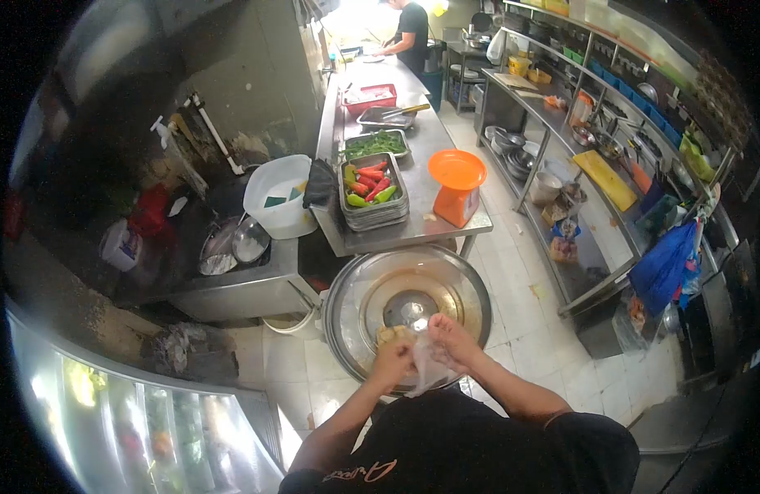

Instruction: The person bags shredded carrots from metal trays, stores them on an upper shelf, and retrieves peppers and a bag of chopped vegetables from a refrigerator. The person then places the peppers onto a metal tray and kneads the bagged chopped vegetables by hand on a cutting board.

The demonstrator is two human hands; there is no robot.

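Both hands are closed on a thin, clear plastic bag [429, 370], close in front of my body. My left hand [392, 362] grips its left side, and my right hand [452, 339] pinches the upper right part. Just beyond the left fingers is a pale yellow-brown lump [392, 333]; whether it lies inside the bag I cannot tell. Beneath the hands is a wide, round metal basin [347, 288] with a shiny, stepped centre. The fingertips are small and partly hidden by the plastic.
A steel table [421, 235] bears an orange scale [456, 185], a tray of red and green peppers [372, 216] and a tray of green leaves [376, 146]. A white tub [279, 198] stands left, steel shelving [553, 140] right. Another person [411, 37] works at the far end.
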